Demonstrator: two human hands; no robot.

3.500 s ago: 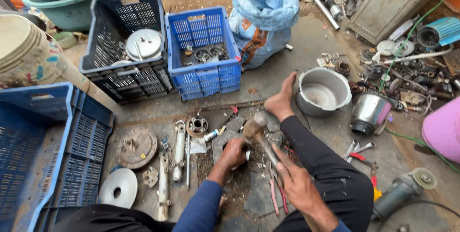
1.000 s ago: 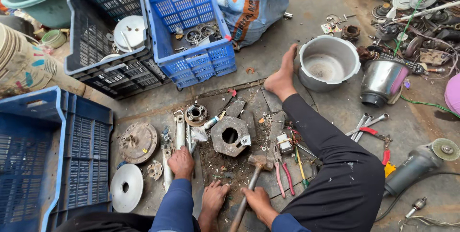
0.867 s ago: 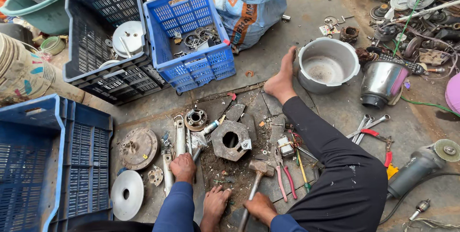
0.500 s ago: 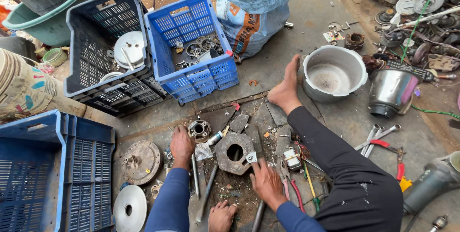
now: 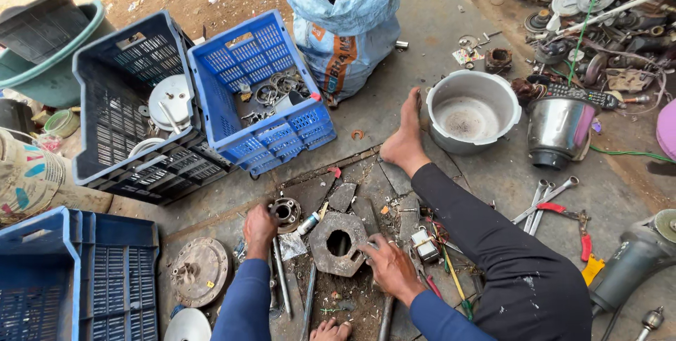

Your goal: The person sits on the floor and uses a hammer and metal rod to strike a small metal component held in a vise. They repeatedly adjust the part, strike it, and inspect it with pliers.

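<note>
Rusty hexagonal metal housing (image 5: 339, 242) is steadied on the floor by the right hand (image 5: 391, 268), fingers gripping its edge; left hand (image 5: 259, 224) is clenched on a small bearing part (image 5: 285, 211).

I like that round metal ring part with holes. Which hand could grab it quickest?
Probably the left hand: it rests right beside the small round flange. The right hand is on the octagonal metal block, farther away.
</note>
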